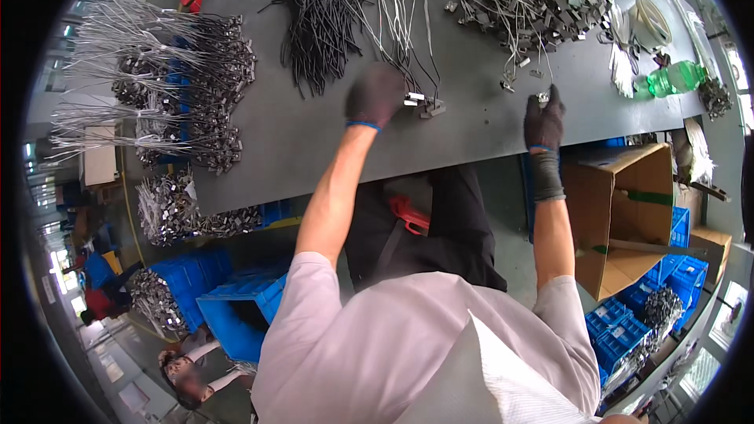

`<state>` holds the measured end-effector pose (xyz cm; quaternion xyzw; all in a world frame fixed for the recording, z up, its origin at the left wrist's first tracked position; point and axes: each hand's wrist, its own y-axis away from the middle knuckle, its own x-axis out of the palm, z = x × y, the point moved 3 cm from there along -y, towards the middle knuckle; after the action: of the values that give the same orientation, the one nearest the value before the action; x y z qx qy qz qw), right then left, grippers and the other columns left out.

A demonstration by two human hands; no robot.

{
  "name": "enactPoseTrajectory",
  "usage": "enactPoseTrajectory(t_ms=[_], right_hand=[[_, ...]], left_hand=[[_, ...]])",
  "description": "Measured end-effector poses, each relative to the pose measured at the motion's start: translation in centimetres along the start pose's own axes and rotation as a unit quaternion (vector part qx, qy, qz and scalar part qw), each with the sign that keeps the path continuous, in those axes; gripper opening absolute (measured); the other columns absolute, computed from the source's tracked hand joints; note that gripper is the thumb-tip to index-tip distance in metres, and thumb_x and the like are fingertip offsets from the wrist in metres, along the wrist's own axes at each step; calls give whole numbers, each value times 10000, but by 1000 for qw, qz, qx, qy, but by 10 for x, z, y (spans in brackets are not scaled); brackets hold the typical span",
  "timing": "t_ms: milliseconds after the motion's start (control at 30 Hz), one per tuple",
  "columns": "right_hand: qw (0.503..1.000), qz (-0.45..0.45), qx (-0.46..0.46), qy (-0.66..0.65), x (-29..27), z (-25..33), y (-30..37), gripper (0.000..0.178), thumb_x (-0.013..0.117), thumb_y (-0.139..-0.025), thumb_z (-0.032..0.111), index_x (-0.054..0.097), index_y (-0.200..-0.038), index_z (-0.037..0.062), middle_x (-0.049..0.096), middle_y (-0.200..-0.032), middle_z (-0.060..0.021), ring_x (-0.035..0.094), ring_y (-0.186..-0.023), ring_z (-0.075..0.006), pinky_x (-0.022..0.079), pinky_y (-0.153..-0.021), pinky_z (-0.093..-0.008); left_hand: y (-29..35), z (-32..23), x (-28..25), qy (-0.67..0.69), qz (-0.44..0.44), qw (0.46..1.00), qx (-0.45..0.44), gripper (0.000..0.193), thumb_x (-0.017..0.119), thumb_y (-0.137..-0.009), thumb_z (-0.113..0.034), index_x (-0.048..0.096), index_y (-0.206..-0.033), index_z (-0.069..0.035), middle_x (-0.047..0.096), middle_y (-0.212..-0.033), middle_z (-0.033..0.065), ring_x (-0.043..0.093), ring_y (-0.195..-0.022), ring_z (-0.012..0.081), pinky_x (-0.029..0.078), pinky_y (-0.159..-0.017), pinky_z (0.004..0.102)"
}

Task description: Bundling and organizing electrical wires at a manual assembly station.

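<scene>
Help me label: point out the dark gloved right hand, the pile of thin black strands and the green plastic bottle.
Dark gloved right hand (544, 121), head view: back.
Pile of thin black strands (320, 31), head view: middle.
Green plastic bottle (675, 79), head view: body.

Gloved hands (544, 122) over a gray table (275, 133), metal parts (432, 109) beside left, shiny piece (543, 97) in right

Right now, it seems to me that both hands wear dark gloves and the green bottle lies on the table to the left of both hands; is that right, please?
Not quite: the head view shows the green bottle lying on the table to the right of both the left hand and right hand, which do wear dark gloves.
</scene>
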<state>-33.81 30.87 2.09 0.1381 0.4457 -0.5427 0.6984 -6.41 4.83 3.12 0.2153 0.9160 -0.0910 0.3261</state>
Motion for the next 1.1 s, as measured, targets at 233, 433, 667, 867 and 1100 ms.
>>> enactPoseTrajectory(t_ms=[233, 433, 667, 867, 1100], right_hand=[[985, 106, -32, 131, 28, -48, -38, 336, 602, -934, 371, 714, -1134, 124, 654, -1173, -213, 616, -1076, -422, 488, -943, -503], [872, 200, 257, -366, 16, -83, 14, 315, 609, -949, 309, 693, -1042, 20, 686, -1063, -162, 647, -973, -351, 523, -835, -391], [958, 214, 57, 182, -75, -181, 227, 196, 485, -948, 73, 547, -1134, 68, 686, -1024, -230, 673, -946, -451, 536, -781, -526], [811, 530, -42, 244, -155, -275, 402, 233, 533, -923, 209, 663, -1050, 63, 709, -980, -196, 690, -972, -371, 549, -806, -448], [917, 387, -29, 98, -147, -224, 382, 295, 567, -904, 167, 642, -1167, 54, 686, -1048, -291, 646, -993, -494, 515, -793, -539]], left_hand=[[-68, 91, -56, -314, -126, 918, -207, 431, 648, -868, -447, 688, -1086, -77, 696, -1159, 197, 685, -1046, 404, 550, -873, 531], [-91, 132, -62, -318, 4, 918, -239, 430, 648, -881, -376, 680, -1172, -61, 684, -1231, 188, 676, -1102, 400, 550, -906, 523], [-76, 176, -47, -230, -53, 955, -178, 328, 662, -841, -313, 712, -989, -24, 727, -1057, 215, 695, -1057, 361, 550, -852, 507], [-12, 219, -30, 346, 126, 849, -379, 60, 714, -857, -126, 676, -858, -80, 710, -796, 61, 673, -683, 124, 541, -577, 263], [86, 121, 11, 625, 248, 656, -344, 90, 674, -960, -120, 683, -975, -32, 694, -840, 74, 670, -717, 165, 567, -606, 255]])
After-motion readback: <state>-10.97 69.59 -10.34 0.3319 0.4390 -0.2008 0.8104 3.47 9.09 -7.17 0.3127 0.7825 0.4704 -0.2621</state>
